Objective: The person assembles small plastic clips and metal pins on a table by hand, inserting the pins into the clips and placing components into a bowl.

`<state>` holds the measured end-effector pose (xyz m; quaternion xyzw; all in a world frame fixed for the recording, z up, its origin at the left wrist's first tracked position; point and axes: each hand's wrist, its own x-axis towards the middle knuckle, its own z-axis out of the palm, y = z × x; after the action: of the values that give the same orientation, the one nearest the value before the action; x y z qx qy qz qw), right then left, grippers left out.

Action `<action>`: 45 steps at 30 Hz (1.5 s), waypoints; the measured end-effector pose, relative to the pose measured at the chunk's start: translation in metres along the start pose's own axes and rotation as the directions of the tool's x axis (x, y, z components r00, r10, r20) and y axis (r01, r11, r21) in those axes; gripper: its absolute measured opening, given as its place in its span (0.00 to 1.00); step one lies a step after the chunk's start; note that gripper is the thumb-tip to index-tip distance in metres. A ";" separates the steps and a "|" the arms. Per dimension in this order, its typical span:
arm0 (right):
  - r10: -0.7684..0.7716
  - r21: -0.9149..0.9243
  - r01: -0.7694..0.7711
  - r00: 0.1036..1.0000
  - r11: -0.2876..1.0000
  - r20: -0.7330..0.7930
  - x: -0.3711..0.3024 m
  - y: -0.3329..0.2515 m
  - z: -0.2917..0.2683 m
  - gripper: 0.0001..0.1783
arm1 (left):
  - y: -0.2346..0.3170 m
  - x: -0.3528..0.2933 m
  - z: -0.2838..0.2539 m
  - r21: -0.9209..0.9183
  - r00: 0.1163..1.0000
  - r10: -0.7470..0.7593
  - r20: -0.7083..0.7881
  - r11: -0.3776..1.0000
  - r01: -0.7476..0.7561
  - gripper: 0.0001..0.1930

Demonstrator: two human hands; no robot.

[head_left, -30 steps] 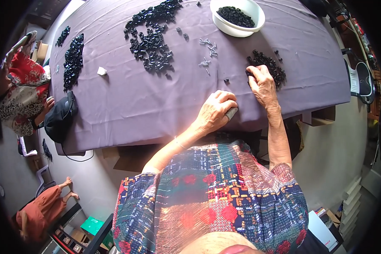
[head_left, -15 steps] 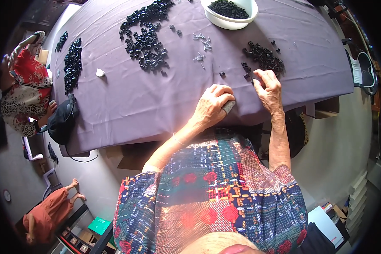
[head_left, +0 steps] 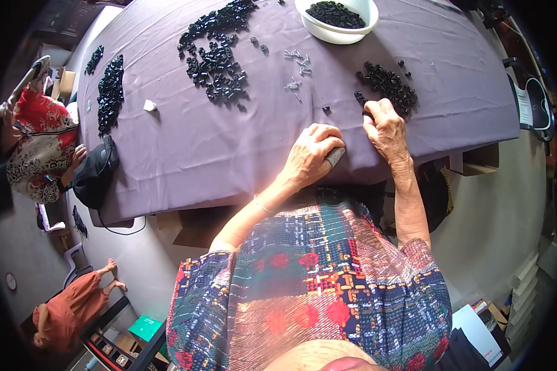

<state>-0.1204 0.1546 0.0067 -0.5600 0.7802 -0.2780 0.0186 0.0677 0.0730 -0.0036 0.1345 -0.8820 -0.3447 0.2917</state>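
Note:
My left hand [head_left: 314,151] rests near the table's front edge, fingers curled round a grey, rounded thing [head_left: 335,157] that shows only in part; its kind I cannot make out. To its right, my right hand [head_left: 387,131] has thumb and forefinger pinched together at the near side of a pile of small black parts [head_left: 390,86]. A dark bit shows at those fingertips, one of the small black parts by its look. One loose black part [head_left: 326,109] lies on the cloth beyond my left hand.
A purple-grey cloth [head_left: 278,123] covers the table. On it stand a white bowl [head_left: 334,34] of black parts, another large pile [head_left: 216,71], small clear pieces [head_left: 298,65] and a long black heap [head_left: 110,93]. A person in red [head_left: 40,117] and a black cap [head_left: 96,173] are at left.
My right hand has moved slightly, its thumb and forefinger closing into a pinch by the black pile. My left hand stays put. The whole view has shifted a little.

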 end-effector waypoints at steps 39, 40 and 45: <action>0.050 0.201 -0.036 0.997 0.979 -0.066 0.021 -0.006 0.012 0.12 | -0.001 -0.001 -0.005 -0.069 0.999 -0.025 0.037 0.997 0.028 0.12; 0.051 0.203 -0.037 0.997 0.978 -0.065 0.018 -0.006 0.013 0.12 | -0.001 -0.001 -0.004 -0.068 0.999 -0.027 0.042 0.997 0.030 0.12; 0.074 0.174 -0.054 0.991 0.983 -0.108 0.009 -0.005 0.011 0.12 | -0.001 -0.001 -0.003 -0.064 0.999 -0.024 0.031 0.998 0.026 0.11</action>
<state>-0.1153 0.1412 0.0025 -0.5141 0.7709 -0.3747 0.0310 0.0701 0.0712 -0.0022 0.1309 -0.8730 -0.3787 0.2782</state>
